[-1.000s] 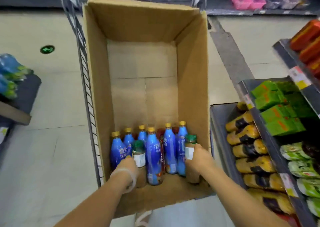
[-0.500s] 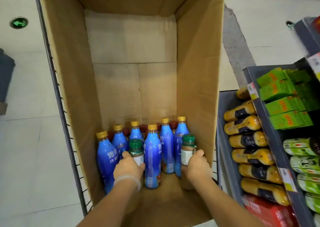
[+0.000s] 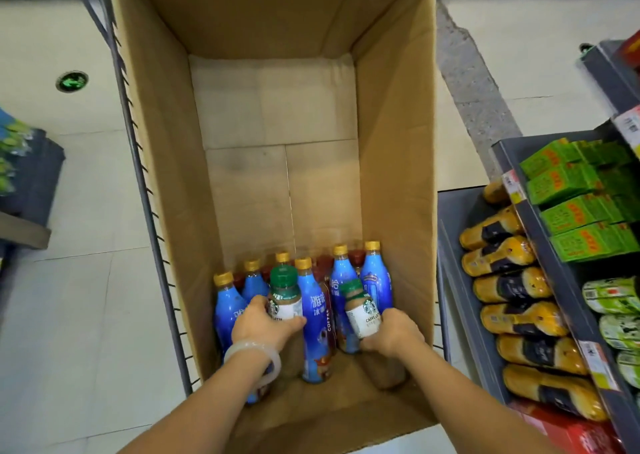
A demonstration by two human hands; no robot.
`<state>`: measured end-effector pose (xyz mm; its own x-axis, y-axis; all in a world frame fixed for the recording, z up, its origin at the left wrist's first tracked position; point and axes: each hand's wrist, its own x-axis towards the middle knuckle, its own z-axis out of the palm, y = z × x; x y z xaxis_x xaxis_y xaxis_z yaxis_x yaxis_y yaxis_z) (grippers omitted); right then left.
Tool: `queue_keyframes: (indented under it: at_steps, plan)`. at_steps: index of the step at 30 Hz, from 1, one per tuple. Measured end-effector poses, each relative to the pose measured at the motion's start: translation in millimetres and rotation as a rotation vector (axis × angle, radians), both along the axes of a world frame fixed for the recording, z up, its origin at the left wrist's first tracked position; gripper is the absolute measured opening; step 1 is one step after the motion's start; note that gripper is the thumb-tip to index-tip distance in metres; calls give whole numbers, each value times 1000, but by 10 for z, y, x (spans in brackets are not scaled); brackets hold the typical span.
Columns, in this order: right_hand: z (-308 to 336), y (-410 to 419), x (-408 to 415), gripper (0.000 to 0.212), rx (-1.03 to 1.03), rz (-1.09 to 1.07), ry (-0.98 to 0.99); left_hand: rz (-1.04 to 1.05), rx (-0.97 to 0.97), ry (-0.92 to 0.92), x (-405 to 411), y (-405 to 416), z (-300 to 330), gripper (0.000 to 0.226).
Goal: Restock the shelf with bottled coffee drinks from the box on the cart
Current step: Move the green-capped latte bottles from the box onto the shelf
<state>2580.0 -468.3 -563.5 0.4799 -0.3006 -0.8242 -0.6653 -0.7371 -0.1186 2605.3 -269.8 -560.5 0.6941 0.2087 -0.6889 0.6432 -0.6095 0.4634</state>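
A tall open cardboard box (image 3: 394, 114) sits in a wire cart (image 3: 138, 162). At its near end stand several blue bottles with gold caps (image 3: 341, 280). My left hand (image 3: 261, 322) grips a green-capped coffee bottle (image 3: 284, 296) with a white label, held upright among the blue ones. My right hand (image 3: 393, 330) grips a second green-capped coffee bottle (image 3: 360, 309), tilted left. A pale bangle is on my left wrist. The shelf (image 3: 540, 259) is at the right.
The shelf at the right holds rows of yellow-and-black bottles (image 3: 509, 287) lying down, green cartons (image 3: 571, 190) above and green cans (image 3: 613, 294). A red pack (image 3: 575, 433) lies at the bottom right. Tiled floor runs to the left, with a low display (image 3: 24, 176) at the left edge.
Both hands have lifted their green-capped coffee bottles a little out of the group; the right bottle now tilts left. The camera has moved closer over the box.
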Motion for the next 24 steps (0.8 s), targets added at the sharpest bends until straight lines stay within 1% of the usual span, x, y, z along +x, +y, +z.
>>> queue_keyframes:
  at_steps: [2, 6, 8, 11, 13, 15, 19, 24]
  plan:
    - [91, -36, -35, 60, 31, -44, -67, 20, -26, -44, 50, -22, 126, 43]
    - [442, -100, -51, 43, 75, -192, -316, 15, -99, -171, 147, -214, 475, 42]
    - [664, -137, -45, 46, 90, -288, -438, 5, -143, -249, 171, -379, 678, 43]
    - [1034, -304, -105, 57, 143, -447, -639, -21, -223, -374, 138, -691, 993, 41]
    - [1344, -485, -210, 52, 146, -500, -762, -56, -282, -450, 70, -922, 1235, 41]
    - [1655, -705, -391, 46, 106, -535, -869, -111, -347, -508, -42, -1181, 1484, 39]
    - [2151, -1149, -926, 46, 44, -644, -1045, -214, -470, -603, -388, -1754, 1960, 42]
    - [2762, -1709, -1969, 44, -63, -775, -1184, -399, -601, -648, -1151, -2528, 2570, 48]
